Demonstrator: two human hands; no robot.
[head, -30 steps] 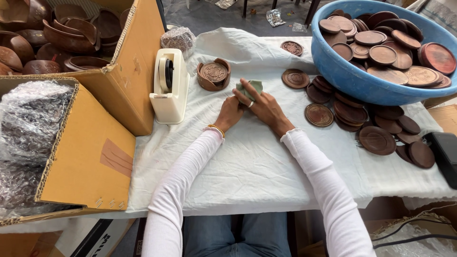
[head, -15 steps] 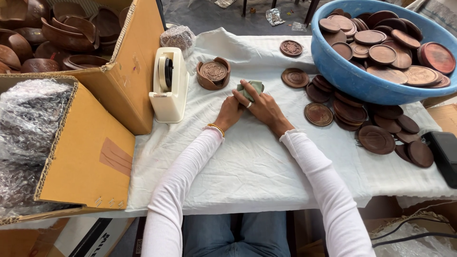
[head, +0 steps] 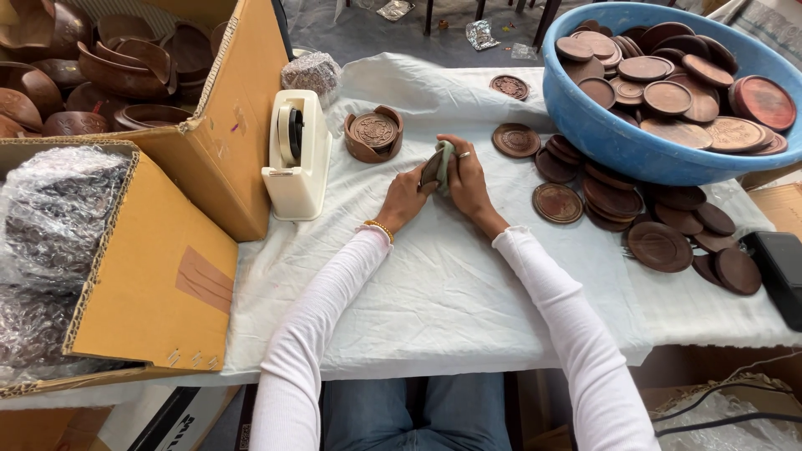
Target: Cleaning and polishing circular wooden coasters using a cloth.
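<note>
My left hand [head: 403, 198] holds a round brown wooden coaster [head: 431, 169] on edge over the white cloth [head: 434, 284]. My right hand [head: 466, 177] presses a pale green cloth [head: 445, 160] against that coaster. A round wooden coaster holder [head: 373, 134] with carved coasters in it stands just behind my hands. More loose carved coasters [head: 557, 203] lie to the right of my right hand.
A white tape dispenser [head: 298, 154] stands left of the hands. A blue tub [head: 635, 142] full of wooden coasters fills the back right. Cardboard boxes [head: 150, 276] with bubble wrap and wooden bowls line the left. A black device [head: 777, 266] lies at the right edge.
Both hands stay in the same spot; the green cloth has shifted slightly over the coaster as my right hand rubs it.
</note>
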